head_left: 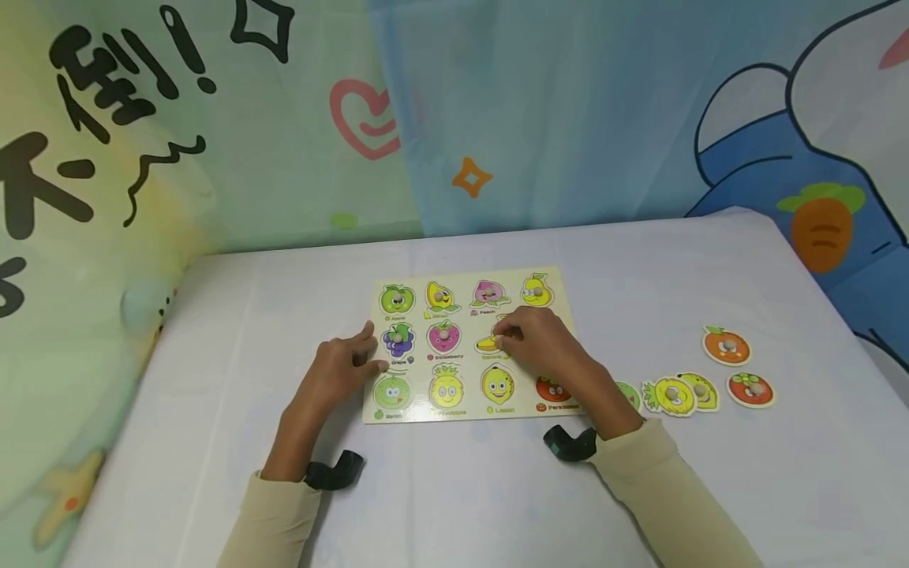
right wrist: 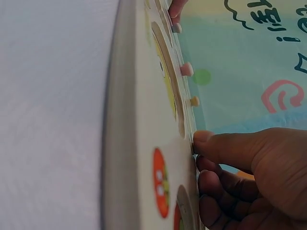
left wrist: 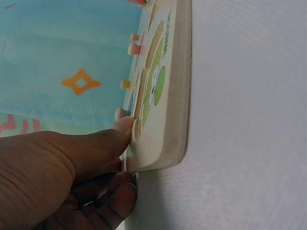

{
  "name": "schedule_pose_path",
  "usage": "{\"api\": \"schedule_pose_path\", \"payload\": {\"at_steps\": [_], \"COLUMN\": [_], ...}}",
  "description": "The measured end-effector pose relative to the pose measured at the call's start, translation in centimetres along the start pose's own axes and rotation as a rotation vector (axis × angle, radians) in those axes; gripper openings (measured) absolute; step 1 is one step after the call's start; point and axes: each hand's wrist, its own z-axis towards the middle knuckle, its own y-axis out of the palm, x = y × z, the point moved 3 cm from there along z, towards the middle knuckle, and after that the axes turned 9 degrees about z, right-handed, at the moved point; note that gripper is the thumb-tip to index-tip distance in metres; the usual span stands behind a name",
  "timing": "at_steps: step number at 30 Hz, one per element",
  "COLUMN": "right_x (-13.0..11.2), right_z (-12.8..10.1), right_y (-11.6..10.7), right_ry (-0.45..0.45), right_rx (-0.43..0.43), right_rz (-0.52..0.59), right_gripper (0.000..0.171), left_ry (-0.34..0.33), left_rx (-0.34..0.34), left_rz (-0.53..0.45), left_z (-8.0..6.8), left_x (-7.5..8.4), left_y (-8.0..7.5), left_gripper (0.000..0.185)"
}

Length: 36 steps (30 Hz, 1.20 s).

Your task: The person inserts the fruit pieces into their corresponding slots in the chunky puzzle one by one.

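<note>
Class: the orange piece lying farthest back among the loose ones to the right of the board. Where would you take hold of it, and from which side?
Pinch the small wooden peg at the centre of the orange piece, coming straight down from above. The piece lies flat on the table, so its thin edge gives little to grip; the peg stands up.

Two bare hands, left hand (head_left: 339, 369) and right hand (head_left: 547, 345), emerge from cream long sleeves (head_left: 656, 473) (black wrist mounts (head_left: 334, 472) strapped below each).
</note>
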Motion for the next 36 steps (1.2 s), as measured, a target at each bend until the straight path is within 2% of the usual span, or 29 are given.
{"api": "schedule_pose_path", "payload": {"at_steps": [9,21,28,36], "right_x": [0.3,0.3,1.1,1.6], "right_z": [0.0,-0.1,-0.6,-1.1], "right_y": [0.0,-0.2,-1.2,-4.3], "right_ry": [0.021,-0.001,0.034,0.002], "right_rx": [0.011,0.018,0.008,0.077], "right_rz": [0.013,0.022,0.068,0.111], "right_gripper": [0.015,0.016,0.022,0.024], "left_ry": [0.0,0.001,0.004,-0.013], "left_rx": [0.008,0.008,-0.004,0.016], "left_rz": [0.005,0.001,0.017,0.02], "left_z": [0.0,-0.1,-0.2,0.0], "left_x": [0.1,-0.1,0.0,-0.1], "left_y": [0.2,0.2,0.4,0.3], "left_gripper": [0.058,0.058,0.058,0.058]}}
